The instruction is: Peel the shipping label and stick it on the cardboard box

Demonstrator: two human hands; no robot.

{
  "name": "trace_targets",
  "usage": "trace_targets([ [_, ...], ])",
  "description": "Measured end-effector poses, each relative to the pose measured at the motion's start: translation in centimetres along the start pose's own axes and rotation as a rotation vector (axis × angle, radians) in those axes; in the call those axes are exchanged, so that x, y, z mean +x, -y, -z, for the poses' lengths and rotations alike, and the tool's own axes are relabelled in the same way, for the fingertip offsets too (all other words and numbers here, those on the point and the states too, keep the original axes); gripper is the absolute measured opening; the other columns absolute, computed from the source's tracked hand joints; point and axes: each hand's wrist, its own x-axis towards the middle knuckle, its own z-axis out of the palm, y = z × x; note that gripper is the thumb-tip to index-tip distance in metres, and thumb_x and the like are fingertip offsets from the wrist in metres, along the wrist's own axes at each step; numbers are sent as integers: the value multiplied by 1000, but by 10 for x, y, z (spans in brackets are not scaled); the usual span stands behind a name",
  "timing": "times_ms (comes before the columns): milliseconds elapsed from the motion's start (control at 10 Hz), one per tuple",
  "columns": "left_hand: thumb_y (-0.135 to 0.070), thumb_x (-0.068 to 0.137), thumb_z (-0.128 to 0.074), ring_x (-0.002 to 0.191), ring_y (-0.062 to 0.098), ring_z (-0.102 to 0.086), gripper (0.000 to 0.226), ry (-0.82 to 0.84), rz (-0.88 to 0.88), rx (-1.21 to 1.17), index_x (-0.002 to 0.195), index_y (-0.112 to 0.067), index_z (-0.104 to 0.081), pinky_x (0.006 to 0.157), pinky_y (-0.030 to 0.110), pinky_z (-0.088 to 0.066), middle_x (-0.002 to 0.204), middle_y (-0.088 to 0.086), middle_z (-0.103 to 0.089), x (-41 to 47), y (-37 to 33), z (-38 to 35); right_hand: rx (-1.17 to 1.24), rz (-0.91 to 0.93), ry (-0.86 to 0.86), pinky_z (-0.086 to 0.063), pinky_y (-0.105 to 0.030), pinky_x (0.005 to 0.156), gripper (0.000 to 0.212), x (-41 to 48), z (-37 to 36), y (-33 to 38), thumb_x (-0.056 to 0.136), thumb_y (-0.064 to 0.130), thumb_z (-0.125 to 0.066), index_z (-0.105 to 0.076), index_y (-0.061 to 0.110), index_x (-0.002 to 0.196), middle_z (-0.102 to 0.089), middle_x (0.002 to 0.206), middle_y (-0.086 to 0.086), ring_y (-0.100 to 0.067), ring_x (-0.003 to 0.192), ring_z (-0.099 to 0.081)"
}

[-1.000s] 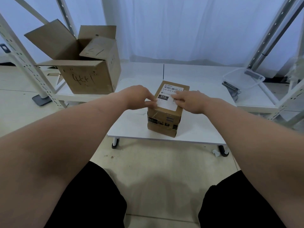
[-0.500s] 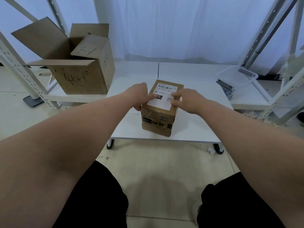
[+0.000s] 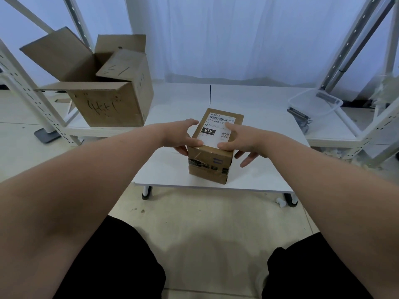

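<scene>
Label (image 3: 217,131) print too small

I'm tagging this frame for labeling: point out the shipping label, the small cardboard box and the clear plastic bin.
shipping label (image 3: 218,131): head view, printed middle.
cardboard box (image 3: 208,162): head view, front face.
clear plastic bin (image 3: 317,105): head view, near wall.

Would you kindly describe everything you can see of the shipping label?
The shipping label is a white paper rectangle lying flat on top of the small cardboard box. It shows a barcode, the digits 010-010, a black 010 block and a QR code. The left hand and right hand press its near corners with their thumbs.
</scene>
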Motion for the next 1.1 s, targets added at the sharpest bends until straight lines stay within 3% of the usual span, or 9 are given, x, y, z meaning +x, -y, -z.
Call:
trace_targets([
  [200,-20,97,-50,70,17,-68,63,-140,-94,-28,150,-27,-17,70,23,-58,129,11,-56,9,-11,-19,61,12,-165,-55,-42,83,55,17,0,0,99,29,-40,-19,32,150,-38,144,-4,-26,107,-53],
  [400,-25,97,-48,74,20,-67,54,-210,-95,20,147,-24,-29,75,25,-55,137,10,-50,25,-18,-19,-229,34,-250,-40,-39,106,51,32,5,-5,102,28,-30,-18,25,151,-26,155,-8,-30,134,-37],
  [500,-32,96,-49,67,9,-60,57,-203,-98,63,148,-26,-27,61,19,-52,132,10,-51,30,-24,-20,-282,47,-222,-38,-38,104,52,35,8,-3,103,32,-26,-11,26,152,-25,156,-9,-31,134,-36],
  [600,-41,97,-43,78,15,-58,60,-195,-80,186,150,-26,-18,68,23,-51,129,8,-52,39,-29,-21,-259,7,-182,-44,-45,101,57,39,12,-3,100,43,-26,-1,34,151,-29,153,-10,-33,125,-45],
  [700,-48,97,-38,74,18,-56,64,-189,-39,253,151,-29,-11,71,28,-48,114,7,-55,47,-31,-22,-161,-47,-161,-57,-49,81,64,40,14,-5,96,54,-29,6,41,148,-36,145,-12,-37,111,-54],
  [800,-49,98,-33,79,19,-56,61,-190,-29,291,151,-30,-9,75,28,-40,130,11,-52,52,-30,-21,-152,-57,-171,-57,-50,79,68,41,12,-6,95,56,-29,11,40,148,-38,143,-13,-39,110,-56],
  [900,-47,99,-31,122,29,-49,59,-225,-46,318,151,-28,-11,97,33,-36,150,9,-36,52,-29,-21,-108,-67,-189,-58,-46,67,69,43,10,-7,96,55,-27,15,36,148,-40,141,-16,-39,106,-56],
  [1000,-43,100,-31,132,28,-42,55,-282,-74,317,150,-23,-19,103,33,-34,151,9,-37,47,-27,-25,-144,-56,-252,-53,-46,83,67,45,3,-13,97,52,-23,9,27,151,-44,139,-17,-34,108,-53],
  [1100,-43,100,-31,131,28,-44,53,-415,-67,277,146,-16,-31,102,36,-36,146,10,-44,40,-27,-17,-291,-1,-512,-44,-42,89,55,42,7,-16,98,48,-25,-29,15,142,-53,130,-14,-33,115,-51],
])
